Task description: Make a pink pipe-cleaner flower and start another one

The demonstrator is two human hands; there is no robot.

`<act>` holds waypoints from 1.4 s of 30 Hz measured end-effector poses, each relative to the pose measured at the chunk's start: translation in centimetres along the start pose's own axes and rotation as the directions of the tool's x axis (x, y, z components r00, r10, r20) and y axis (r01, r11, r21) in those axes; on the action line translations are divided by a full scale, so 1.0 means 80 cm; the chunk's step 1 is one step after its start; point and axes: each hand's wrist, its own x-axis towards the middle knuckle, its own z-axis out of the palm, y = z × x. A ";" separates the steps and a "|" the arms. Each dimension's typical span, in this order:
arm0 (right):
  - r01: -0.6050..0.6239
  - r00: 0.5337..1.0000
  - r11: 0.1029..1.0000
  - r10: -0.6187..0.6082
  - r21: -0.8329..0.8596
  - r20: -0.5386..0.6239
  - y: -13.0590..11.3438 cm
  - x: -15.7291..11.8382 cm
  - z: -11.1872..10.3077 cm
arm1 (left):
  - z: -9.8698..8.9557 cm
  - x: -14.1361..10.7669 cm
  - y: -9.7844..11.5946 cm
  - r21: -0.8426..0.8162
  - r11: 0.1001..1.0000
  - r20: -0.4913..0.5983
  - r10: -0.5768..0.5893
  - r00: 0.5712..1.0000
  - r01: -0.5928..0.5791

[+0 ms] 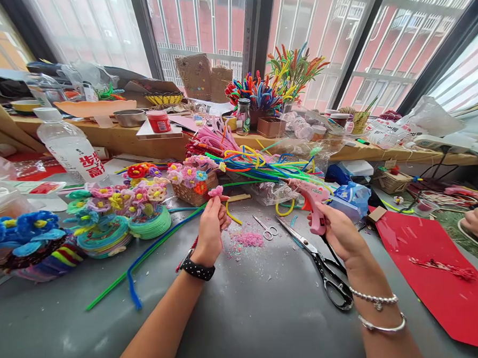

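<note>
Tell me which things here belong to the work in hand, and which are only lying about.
Likely belonging:
- pink chenille piece, left hand
- pink glue gun, right hand
- pipe cleaners

Apparently just lying about:
- plastic bottle
- red sheet
- metal bowl

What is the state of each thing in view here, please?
Glue gun: held in right hand
Pink flower piece: pinched in left hand
Large scissors: lying unheld
Small scissors: lying unheld
Plastic bottle: upright, capped
Glass jar: upright, capped
Woven basket: filled with flowers
Red sheet: spread out
</note>
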 end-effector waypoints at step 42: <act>-0.264 0.957 0.616 0.265 -0.742 -0.120 0.011 0.011 -0.044 | -0.004 0.004 0.002 -0.388 0.848 0.186 -0.312 0.932 0.362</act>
